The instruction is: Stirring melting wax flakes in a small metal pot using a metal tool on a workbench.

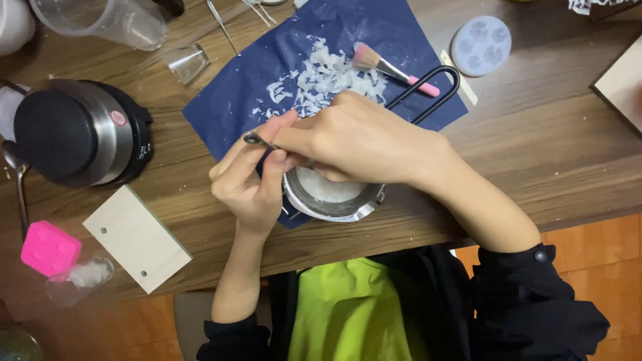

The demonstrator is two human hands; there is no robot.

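Small metal cup (332, 200) sits at the near edge of the wooden table (548, 154), on the near corner of a dark blue paper sheet (267, 80); white flaky stuff inside the cup, mostly hidden by the hands; cup rim shows below the right hand. Right hand (361, 140) lies across the top of the cup, fingers curled and pinched on a thin metal tool (257, 140), whose rounded end sticks out to the left. Left hand (247, 180) comes up from below, fingers bent around the same tool and touching the right hand's fingertips; whether it grips firmly or only steadies, cannot tell.

Outward: pile of white flakes (321, 77) on the blue sheet behind the cup; pink-handled brush (391, 67) lying beside the flakes; black wire loop handle (428, 93) reaching out past the right hand. Pale blue round mould (481, 45) well apart at the far right. Left side: black and steel pot (77, 130); pale wooden board (137, 237) with holes; pink mould (50, 249) near the table edge; clear plastic cup (107, 20) at the far end.
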